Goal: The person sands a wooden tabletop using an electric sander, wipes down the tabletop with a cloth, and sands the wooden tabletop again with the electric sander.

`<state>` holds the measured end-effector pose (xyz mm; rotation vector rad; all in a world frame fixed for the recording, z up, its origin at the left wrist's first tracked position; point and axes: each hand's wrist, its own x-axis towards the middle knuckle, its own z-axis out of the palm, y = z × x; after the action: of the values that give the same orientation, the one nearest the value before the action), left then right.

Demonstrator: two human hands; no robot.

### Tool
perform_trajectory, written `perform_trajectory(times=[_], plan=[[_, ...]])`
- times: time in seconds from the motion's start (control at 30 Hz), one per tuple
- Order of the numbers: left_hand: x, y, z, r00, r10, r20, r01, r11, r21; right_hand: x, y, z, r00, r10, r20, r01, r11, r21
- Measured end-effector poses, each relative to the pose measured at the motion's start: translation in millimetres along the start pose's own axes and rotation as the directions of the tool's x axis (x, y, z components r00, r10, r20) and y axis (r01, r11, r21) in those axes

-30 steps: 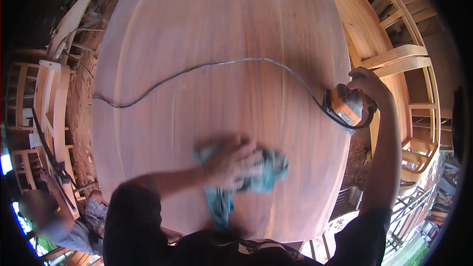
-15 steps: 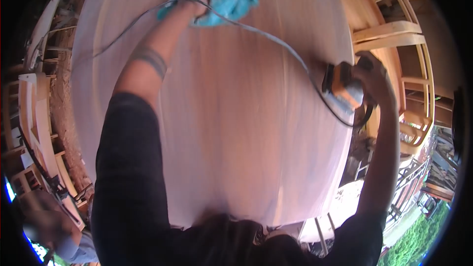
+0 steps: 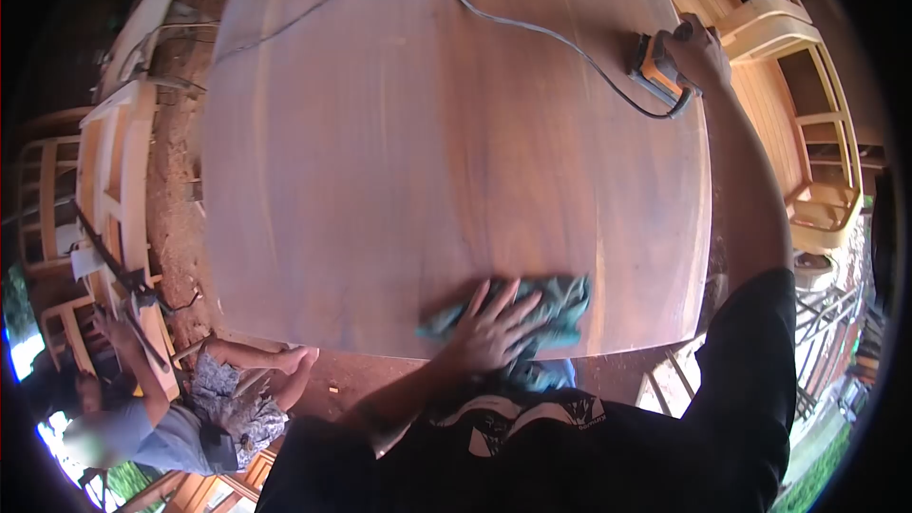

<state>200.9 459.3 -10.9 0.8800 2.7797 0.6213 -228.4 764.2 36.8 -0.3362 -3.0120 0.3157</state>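
Note:
My left hand (image 3: 491,331) lies spread on a teal cloth (image 3: 560,309), pressing it against the near edge of the large wooden tabletop (image 3: 380,161). Part of the cloth hangs over that edge toward my shirt. At the right edge of the wood, my right hand (image 3: 699,59) is wrapped round an orange and black power sander (image 3: 657,66). From the sander a dark cord (image 3: 494,17) curves across the upper part of the wood to its left side.
Wooden chair frames (image 3: 817,114) stand along the right. More wooden frames (image 3: 114,171) are at the left. A person (image 3: 176,432) in a grey shirt sits at the lower left, one hand near a dark tool (image 3: 133,285).
My left hand has pulled the cloth back from the far part of the wood to the near edge. My right hand still holds the sander; the view has shifted.

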Motion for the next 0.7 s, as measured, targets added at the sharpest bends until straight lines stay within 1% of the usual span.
perform_trajectory(times=[0.03, 0.07, 0.1, 0.13, 0.17, 0.2, 0.23, 0.3, 0.37, 0.43, 0.47, 0.5, 0.57, 0.7], plan=[[-24.8, 5.0, 2.9, 0.999, -0.038, 0.024, 0.038, 0.999, 0.016, 4.8, 0.8, 3.4, 0.999, 0.014, -0.035, -0.013, 1.000, 0.021], [-48.0, 5.6, 1.4, 0.998, -0.051, 0.046, 0.050, 0.998, 0.031, -11.5, -17.9, -7.0, 0.991, 0.093, -0.100, -0.095, 0.995, -0.015], [-66.4, 0.3, -3.2, 0.996, -0.062, 0.067, 0.060, 0.997, 0.044, -25.5, -27.8, -9.2, 0.973, -0.064, -0.221, 0.050, 0.996, -0.069], [-76.8, -10.2, -9.8, 0.996, -0.066, 0.054, 0.064, 0.997, 0.043, -37.2, -34.8, -5.9, 0.916, -0.218, -0.338, 0.179, 0.974, -0.142], [-81.9, -23.3, -16.0, 0.997, -0.064, 0.040, 0.062, 0.997, 0.041, -51.7, -41.9, -2.9, 0.823, -0.362, -0.439, 0.284, 0.930, -0.234], [-76.1, -42.7, -20.5, 0.999, 0.008, -0.035, -0.005, 0.997, 0.078, -77.8, -56.5, -3.4, 0.854, -0.398, -0.334, 0.373, 0.917, -0.141], [-63.7, -61.4, -26.7, 0.999, 0.027, -0.030, -0.024, 0.997, 0.075, -107.3, -70.6, -0.3, 0.866, -0.446, -0.226, 0.449, 0.893, -0.043], [-21.6, -104.3, -51.1, 0.997, 0.071, -0.024, -0.070, 0.995, 0.067, -155.8, -80.5, 37.4, 0.714, -0.606, -0.350, 0.681, 0.718, 0.147], [30.2, -148.7, -81.4, 0.998, 0.067, -0.015, -0.065, 0.992, 0.104, -173.2, -88.1, 56.1, 0.792, -0.588, -0.165, 0.610, 0.770, 0.184], [83.0, -202.0, -107.9, 0.999, 0.048, 0.016, -0.050, 0.983, 0.179, -171.5, -88.1, 74.0, 0.884, -0.436, -0.171, 0.464, 0.865, 0.192], [106.4, -229.0, -119.3, 0.997, 0.073, -0.012, -0.070, 0.982, 0.174, -166.8, -89.5, 80.6, 0.918, -0.355, -0.175, 0.386, 0.902, 0.192], [131.1, -258.6, -131.1, 0.994, 0.100, -0.046, -0.091, 0.981, 0.171, -162.7, -92.2, 83.6, 0.920, -0.360, -0.151, 0.384, 0.906, 0.180], [178.9, -317.6, -152.7, 0.986, 0.154, -0.067, -0.129, 0.951, 0.281, -162.3, -91.1, 83.4, 0.924, -0.375, -0.081, 0.383, 0.912, 0.149], [281.4, -426.5, -188.3, 0.978, 0.173, -0.118, -0.111, 0.905, 0.410, -159.4, -96.4, 80.7, 0.939, -0.341, -0.045, 0.344, 0.928, 0.145]])
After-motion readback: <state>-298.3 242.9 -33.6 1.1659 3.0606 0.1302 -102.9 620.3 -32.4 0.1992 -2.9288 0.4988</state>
